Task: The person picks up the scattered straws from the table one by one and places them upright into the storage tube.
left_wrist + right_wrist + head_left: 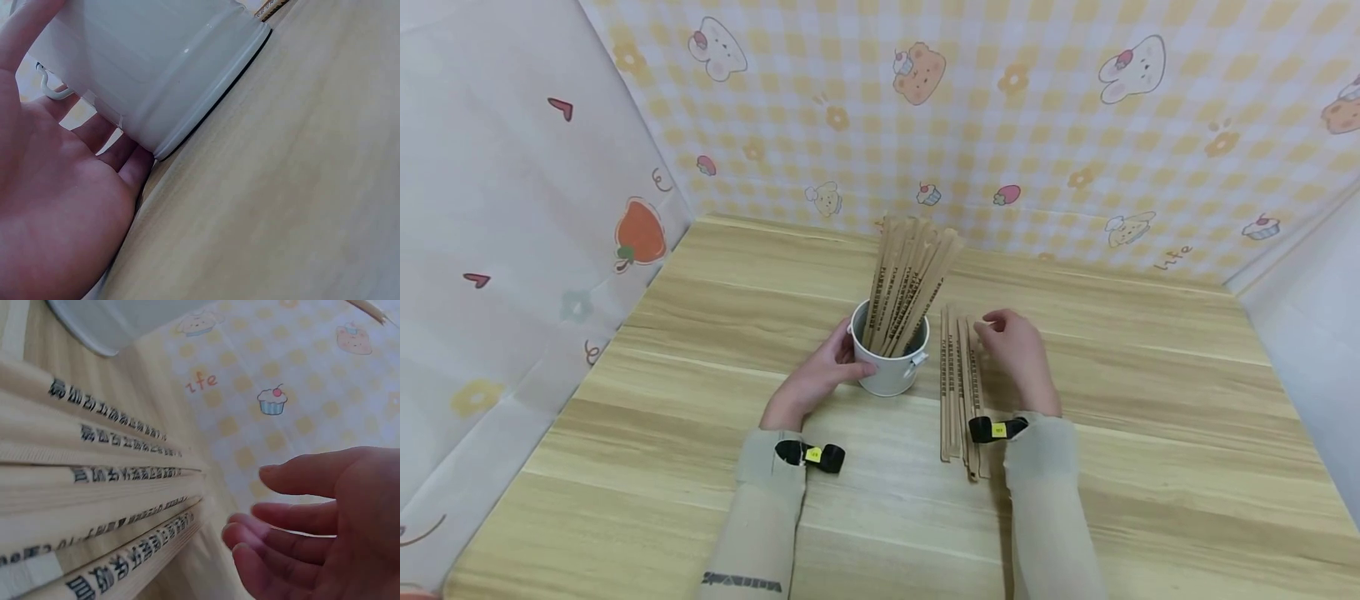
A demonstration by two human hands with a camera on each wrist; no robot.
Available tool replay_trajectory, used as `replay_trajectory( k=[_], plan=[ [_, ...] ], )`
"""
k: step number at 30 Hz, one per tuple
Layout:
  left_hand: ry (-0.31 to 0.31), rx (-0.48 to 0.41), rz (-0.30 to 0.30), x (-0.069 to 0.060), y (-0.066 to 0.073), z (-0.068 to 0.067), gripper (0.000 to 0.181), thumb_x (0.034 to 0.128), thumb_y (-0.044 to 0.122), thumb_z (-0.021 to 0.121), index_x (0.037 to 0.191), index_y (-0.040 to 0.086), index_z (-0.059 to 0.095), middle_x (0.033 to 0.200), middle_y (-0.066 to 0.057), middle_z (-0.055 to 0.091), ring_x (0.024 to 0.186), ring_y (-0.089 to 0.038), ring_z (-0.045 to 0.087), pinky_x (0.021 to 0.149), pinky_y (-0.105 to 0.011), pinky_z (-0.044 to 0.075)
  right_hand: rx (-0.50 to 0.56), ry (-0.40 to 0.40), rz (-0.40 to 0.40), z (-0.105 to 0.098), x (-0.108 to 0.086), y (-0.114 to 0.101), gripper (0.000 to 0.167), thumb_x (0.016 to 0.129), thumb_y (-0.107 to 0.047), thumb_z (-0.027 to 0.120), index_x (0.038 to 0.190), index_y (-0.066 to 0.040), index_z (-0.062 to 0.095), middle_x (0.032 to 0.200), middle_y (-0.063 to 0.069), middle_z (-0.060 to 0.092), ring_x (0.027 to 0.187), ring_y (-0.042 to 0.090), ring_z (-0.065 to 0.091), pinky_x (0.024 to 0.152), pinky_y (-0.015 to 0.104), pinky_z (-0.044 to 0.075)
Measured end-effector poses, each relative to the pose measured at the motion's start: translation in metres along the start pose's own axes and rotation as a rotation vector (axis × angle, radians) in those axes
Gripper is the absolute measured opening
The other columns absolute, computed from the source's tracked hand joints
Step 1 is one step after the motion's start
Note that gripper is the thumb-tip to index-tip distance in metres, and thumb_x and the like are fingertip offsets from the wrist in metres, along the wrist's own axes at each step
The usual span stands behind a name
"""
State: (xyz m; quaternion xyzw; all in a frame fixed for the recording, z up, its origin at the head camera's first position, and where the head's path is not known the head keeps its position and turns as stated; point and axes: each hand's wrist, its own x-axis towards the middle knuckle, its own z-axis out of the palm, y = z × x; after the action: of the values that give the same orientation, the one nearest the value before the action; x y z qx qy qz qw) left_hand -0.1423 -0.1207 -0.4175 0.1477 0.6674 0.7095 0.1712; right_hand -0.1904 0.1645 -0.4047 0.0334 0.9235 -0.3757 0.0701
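A small white metal bucket (886, 379) stands upright on the table, with several paper-wrapped straws (910, 275) leaning in it. My left hand (823, 362) grips the bucket from its left side, thumb across the front and fingers round the far side. In the left wrist view, those fingers (94, 134) lie against the bucket wall, low down near the base. More wrapped straws (955, 392) lie side by side to the right of the bucket. Beside their far ends is my right hand (1018, 350); the right wrist view shows its fingers loosely bent, holding nothing.
The wood-grain table (662, 400) meets a yellow checked backdrop (1052, 108) at the rear. White cloth walls (512, 192) stand at the left and right. Each wrist carries a black camera band (808, 455). The bucket's handle loop (53, 90) sticks out at its side.
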Motion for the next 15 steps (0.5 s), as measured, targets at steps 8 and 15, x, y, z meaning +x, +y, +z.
replay_trajectory(
  k=[8, 15],
  plan=[
    [0.005, -0.007, -0.013, 0.0004, -0.0014, -0.0008, 0.086, 0.0771, 0.009, 0.067, 0.143, 0.024, 0.015, 0.144, -0.008, 0.022, 0.131, -0.02, 0.022, 0.107, -0.035, 0.017, -0.057, -0.078, 0.009, 0.0018, -0.0015, 0.0022, 0.041, 0.089, -0.032, 0.049, 0.116, -0.002, 0.053, 0.099, 0.012, 0.06, 0.085, 0.024, 0.057, 0.075, 0.038, 0.046],
    [0.006, -0.013, -0.012, 0.0009, -0.0018, -0.0007, 0.086, 0.0771, 0.008, 0.067, 0.143, 0.023, 0.014, 0.144, -0.008, 0.023, 0.131, -0.019, 0.022, 0.107, -0.035, 0.017, -0.101, -0.089, 0.028, 0.0042, -0.0028, 0.0041, 0.034, 0.088, -0.029, 0.052, 0.108, -0.002, 0.057, 0.095, 0.011, 0.062, 0.083, 0.024, 0.056, 0.072, 0.036, 0.046]
  ],
)
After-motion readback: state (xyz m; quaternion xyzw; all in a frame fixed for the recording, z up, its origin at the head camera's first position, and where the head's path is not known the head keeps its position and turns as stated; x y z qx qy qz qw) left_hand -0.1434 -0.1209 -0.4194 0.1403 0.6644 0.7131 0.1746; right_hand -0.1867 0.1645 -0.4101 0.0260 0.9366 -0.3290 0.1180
